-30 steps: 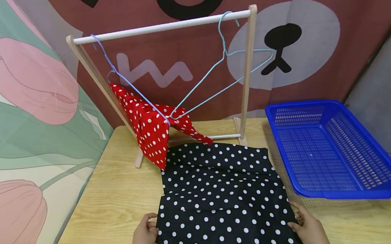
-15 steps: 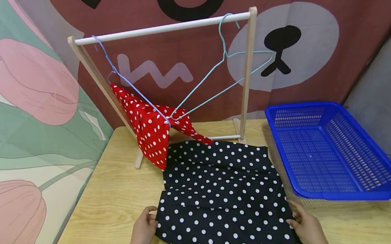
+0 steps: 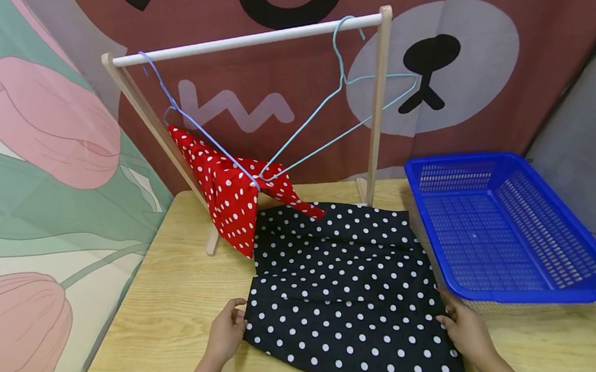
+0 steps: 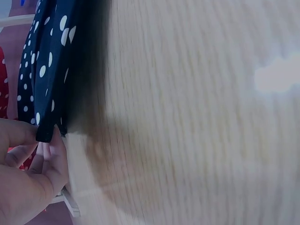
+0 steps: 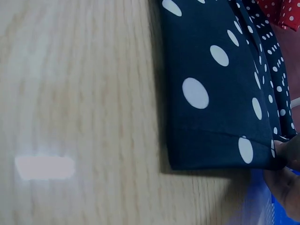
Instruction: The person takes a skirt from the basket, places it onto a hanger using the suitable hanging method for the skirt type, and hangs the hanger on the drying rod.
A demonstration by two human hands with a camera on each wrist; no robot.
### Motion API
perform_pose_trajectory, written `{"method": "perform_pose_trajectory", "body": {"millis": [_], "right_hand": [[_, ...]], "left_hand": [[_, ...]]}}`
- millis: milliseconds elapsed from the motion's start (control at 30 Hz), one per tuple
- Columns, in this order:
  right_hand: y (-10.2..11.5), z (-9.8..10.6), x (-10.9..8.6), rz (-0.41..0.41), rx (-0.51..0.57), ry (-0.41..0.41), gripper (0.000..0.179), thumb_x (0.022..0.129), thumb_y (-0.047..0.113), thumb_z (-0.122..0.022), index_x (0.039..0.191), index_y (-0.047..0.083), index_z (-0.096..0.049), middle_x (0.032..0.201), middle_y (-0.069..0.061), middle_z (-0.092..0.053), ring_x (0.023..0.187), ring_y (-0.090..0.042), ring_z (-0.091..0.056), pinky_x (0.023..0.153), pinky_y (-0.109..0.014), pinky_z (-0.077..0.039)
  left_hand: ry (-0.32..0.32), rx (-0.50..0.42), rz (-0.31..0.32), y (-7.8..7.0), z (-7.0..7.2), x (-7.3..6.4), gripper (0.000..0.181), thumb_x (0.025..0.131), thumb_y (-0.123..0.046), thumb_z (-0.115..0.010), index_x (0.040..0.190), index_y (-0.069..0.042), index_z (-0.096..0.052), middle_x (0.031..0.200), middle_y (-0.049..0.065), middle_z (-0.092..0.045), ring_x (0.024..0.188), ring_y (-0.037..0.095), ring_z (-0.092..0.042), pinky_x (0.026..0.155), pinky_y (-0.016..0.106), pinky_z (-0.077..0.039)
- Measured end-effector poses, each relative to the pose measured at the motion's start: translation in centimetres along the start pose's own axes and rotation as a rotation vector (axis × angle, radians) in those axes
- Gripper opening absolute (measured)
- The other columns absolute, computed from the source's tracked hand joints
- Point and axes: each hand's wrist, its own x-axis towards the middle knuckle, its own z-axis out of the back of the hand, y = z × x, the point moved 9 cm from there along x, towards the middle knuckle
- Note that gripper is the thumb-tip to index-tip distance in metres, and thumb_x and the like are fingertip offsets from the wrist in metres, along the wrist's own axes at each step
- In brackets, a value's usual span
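Note:
A black cloth with white polka dots [image 3: 337, 324] lies spread on the wooden table, with a few crosswise creases. At its left edge, my left hand [image 3: 225, 331] pinches the fabric; the left wrist view shows the thumb and fingers [image 4: 58, 157] on either side of a folded edge. My right hand [image 3: 466, 328] pinches the opposite edge, and only part of that hand [image 5: 287, 180] enters the right wrist view. The far end of the black cloth reaches under a red polka-dot cloth [image 3: 230, 198], which hangs on a purple hanger [image 3: 202, 129].
Behind the cloth stands a rack with wooden posts [image 3: 378, 102] and a white bar [image 3: 248, 41]. A light-blue hanger [image 3: 306, 127] hangs bare at its right end. On the right of the table [image 3: 166, 316] sits a blue plastic basket [image 3: 436, 245].
Both hands have moved slightly away from the body, and the black cloth has slid with them toward the rack, covering more of its lower bar. The red cloth and basket stay put.

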Motion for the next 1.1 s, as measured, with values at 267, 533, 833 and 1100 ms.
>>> {"method": "perform_pose_trajectory", "body": {"millis": [267,533,833,1100], "right_hand": [[0.0,0.0,0.3,0.030,-0.079,-0.023,0.052,0.069,-0.003,-0.064,0.118,-0.002,-0.045,0.066,-0.004,-0.052,0.055,-0.015,-0.046,0.048,-0.030,-0.036],[1.3,-0.3,-0.1,0.131,-0.248,-0.021,0.050,0.066,-0.003,-0.066,0.112,-0.010,-0.046,0.099,-0.031,-0.050,0.086,-0.045,-0.050,0.070,-0.052,-0.040],[1.4,-0.8,0.2,0.133,-0.168,-0.031,0.048,0.064,-0.016,-0.060,0.110,-0.009,-0.049,0.104,-0.029,-0.049,0.092,-0.045,-0.048,0.075,-0.051,-0.040],[2.0,-0.8,0.5,0.179,-0.227,-0.058,0.044,0.065,-0.014,-0.061,0.108,-0.010,-0.051,0.099,-0.028,-0.051,0.088,-0.043,-0.049,0.073,-0.050,-0.040]], "left_hand": [[0.002,0.017,-0.019,0.2,-0.5,0.8,0.034,0.070,0.014,-0.052,0.103,0.005,-0.050,0.073,0.006,-0.054,0.063,0.012,-0.048,0.051,0.022,-0.042],[0.013,0.032,0.013,0.5,-0.9,0.9,0.033,0.068,0.015,-0.053,0.100,0.008,-0.050,0.074,0.006,-0.052,0.064,0.013,-0.047,0.053,0.023,-0.042],[0.028,0.061,0.033,1.0,-1.4,1.0,0.035,0.068,0.016,-0.055,0.101,0.008,-0.050,0.078,0.007,-0.052,0.068,0.019,-0.049,0.058,0.026,-0.043],[0.020,0.068,0.002,0.4,-1.3,1.2,0.033,0.069,0.016,-0.055,0.100,0.008,-0.051,0.079,0.007,-0.051,0.069,0.016,-0.048,0.059,0.028,-0.043]]}}
